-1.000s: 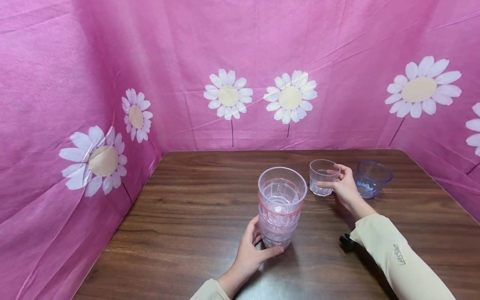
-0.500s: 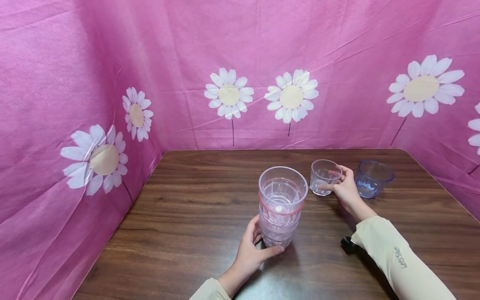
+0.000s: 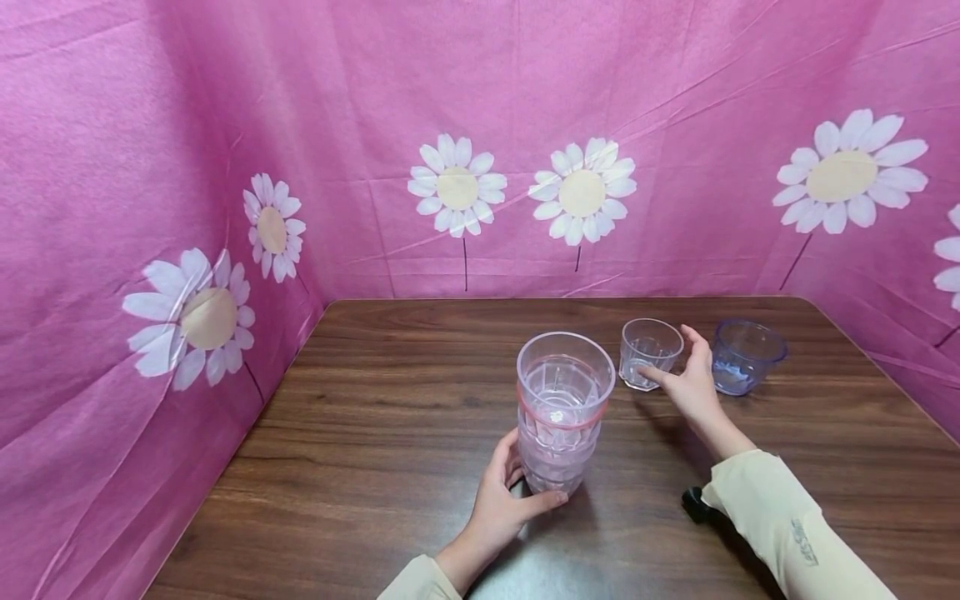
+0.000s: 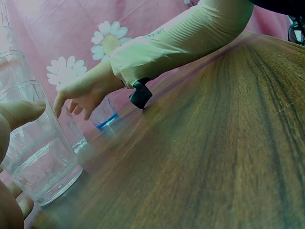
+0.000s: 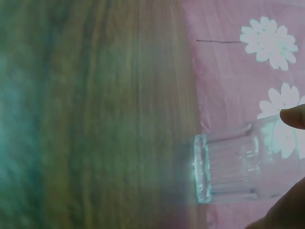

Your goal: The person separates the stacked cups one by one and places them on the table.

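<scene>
A stack of clear, pink-tinted cups [image 3: 562, 400] stands upright in the middle of the brown wooden table [image 3: 375, 442]. My left hand [image 3: 519, 493] grips the stack's base, thumb in front and fingers behind; the left wrist view shows that thumb [image 4: 21, 112] against the stack [image 4: 40, 164]. A small clear glass [image 3: 648, 352] stands upright farther back on the right. My right hand [image 3: 677, 367] is spread open beside it with straightened fingers, thumb tip close to its side. In the right wrist view a fingertip [image 5: 293, 117] and the thumb hover on either side of the glass [image 5: 228, 167].
A blue-tinted cup [image 3: 746, 357] stands just right of my right hand. Pink cloth with white daisies [image 3: 457, 187] walls the table at the back, left and right. A black wrist mount [image 3: 693, 504] hangs under my right sleeve, just above the table.
My right hand held the small glass and has let it go, its fingers now straight and spread. The glass stays upright in place. My left hand and the stack have not moved.
</scene>
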Available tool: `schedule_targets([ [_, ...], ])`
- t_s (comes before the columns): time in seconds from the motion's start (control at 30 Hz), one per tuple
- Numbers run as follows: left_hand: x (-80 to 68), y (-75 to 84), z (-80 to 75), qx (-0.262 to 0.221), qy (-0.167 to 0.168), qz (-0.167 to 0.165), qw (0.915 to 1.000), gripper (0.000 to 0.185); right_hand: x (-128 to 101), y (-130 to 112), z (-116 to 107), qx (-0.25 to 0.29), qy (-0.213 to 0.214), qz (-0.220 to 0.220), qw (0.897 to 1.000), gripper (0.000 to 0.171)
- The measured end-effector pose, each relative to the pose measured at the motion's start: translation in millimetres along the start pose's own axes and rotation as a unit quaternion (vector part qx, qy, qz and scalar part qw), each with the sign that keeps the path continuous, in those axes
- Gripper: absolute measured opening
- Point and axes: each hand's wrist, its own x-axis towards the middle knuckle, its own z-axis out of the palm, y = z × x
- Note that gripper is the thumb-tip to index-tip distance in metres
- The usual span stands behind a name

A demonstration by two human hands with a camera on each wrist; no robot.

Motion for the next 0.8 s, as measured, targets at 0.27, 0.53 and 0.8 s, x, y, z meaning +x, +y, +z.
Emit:
schedule_targets([
  [0.27, 0.0, 0.7, 0.0, 0.003, 0.000, 0.001, 1.0000, 0.084, -11, -9, 2, -0.006, 0.012, -0.059, 0.998, 0.085],
  [0.53, -1.4, -1.9, 0.6, 0.006, 0.001, 0.002, 1.0000, 0.083, -24, -18, 7, -0.001, -0.009, -0.106, 0.994, 0.079],
  [0.8, -1.1, -2.6, 0.8, 0.009, 0.004, -0.015, 0.9998, 0.084, -38, -38, 11, 0.026, -0.048, -0.145, 0.988, 0.079],
])
